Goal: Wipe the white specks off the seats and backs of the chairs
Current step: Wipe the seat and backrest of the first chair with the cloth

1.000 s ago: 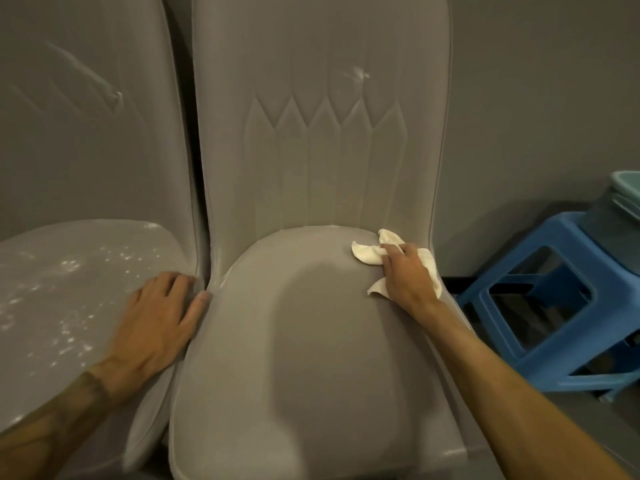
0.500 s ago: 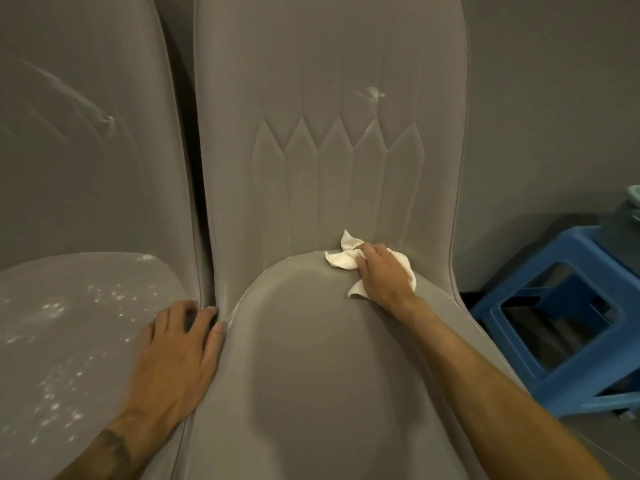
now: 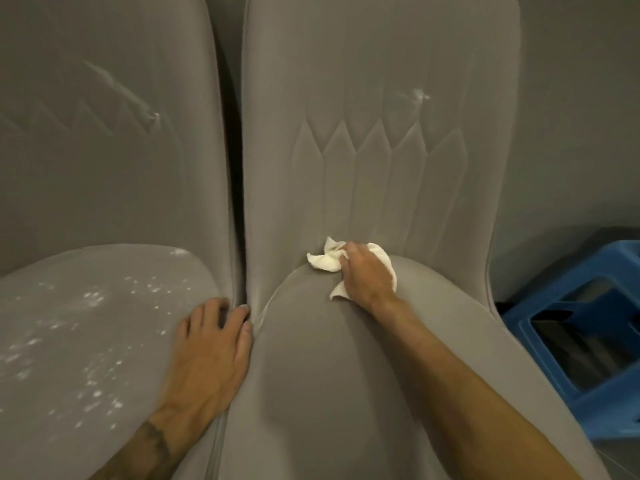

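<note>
1. At the rear of the right chair's seat, just where it meets the right chair's back, a crumpled white cloth is pressed down by the right hand.
2. The cloth is gripped under the curled fingers of that hand. Folds of it are seen sticking out past the fingertips, behind the knuckles and beside the wrist.
3. The left hand is laid flat with its fingers relaxed and slightly spread, and nothing is held in it. It is rested on the right edge of the left chair's seat. Its fingertips are placed at the narrow gap between the two chairs, and the thumb is set against the edge of the right seat.
4. White specks are scattered over the left chair's seat, from its rear edge down toward the front, well apart from the cloth.
5. A pale streak is drawn slantwise across the left chair's back. A small white smear is seen on the right chair's back, above the stitched pointed pattern.
6. A tattoo is shown on the left forearm.
7. A blue stool is placed just beside the right chair, on its right, in front of a grey wall.
</note>
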The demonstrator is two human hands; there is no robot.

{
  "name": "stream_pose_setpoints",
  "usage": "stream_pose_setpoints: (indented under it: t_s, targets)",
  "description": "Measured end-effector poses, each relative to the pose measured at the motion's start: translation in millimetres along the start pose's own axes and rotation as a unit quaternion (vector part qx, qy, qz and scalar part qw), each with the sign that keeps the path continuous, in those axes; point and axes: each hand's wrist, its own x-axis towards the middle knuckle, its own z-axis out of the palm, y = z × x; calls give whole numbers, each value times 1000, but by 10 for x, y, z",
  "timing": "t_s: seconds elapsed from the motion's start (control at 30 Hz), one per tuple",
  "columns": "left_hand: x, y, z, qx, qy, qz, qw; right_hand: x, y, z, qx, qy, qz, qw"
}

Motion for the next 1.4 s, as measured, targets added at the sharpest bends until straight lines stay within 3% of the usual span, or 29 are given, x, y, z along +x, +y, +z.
stream_pose_setpoints:
  t_s: [0.13, 0.27, 0.43, 0.53, 0.63, 0.77, 0.83, 0.97, 1.07, 1.13, 1.3, 1.4]
  targets:
    - [-8, -39, -33, -6, -11, 4, 1000, -375, -662, 285, 69, -36, -95, 992]
    - [4, -71, -79, -11, -29, 15, 999, -624, -521, 98, 91, -140, -248, 954]
    - [55, -213, -166, -27, -86, 52, 995, -568, -762, 186, 93, -72, -142, 983]
    - [112, -317, -231, -44, -108, 89, 989, -1027, -960, 319, 93, -55, -192, 975]
    - [155, -374, -250, -49, -124, 102, 986, -1186, -844, 152, 133, -99, -268, 949]
    - [132, -395, -248, -45, -135, 103, 984, -921, -915, 74, 160, -89, -175, 967]
    - [111, -408, -208, -53, -139, 97, 984, -1093, -1011, 175, 168, -85, -174, 967]
    - [39, -379, -213, -132, -115, 41, 984, -1445, -905, 150, 157, -117, -283, 939]
    - [5, -356, -179, -89, -106, 63, 988, -1028, -868, 38, 196, -54, -206, 957]
    - [2, -361, -146, -83, -98, 59, 990, -889, -904, 115, 142, -38, -157, 977]
    - [17, -398, -129, -90, -86, 73, 990, -1104, -800, 181, 132, -71, -228, 962]
    - [46, -390, -130, -93, -98, 57, 989, -707, -753, 81, 88, -37, -164, 982]
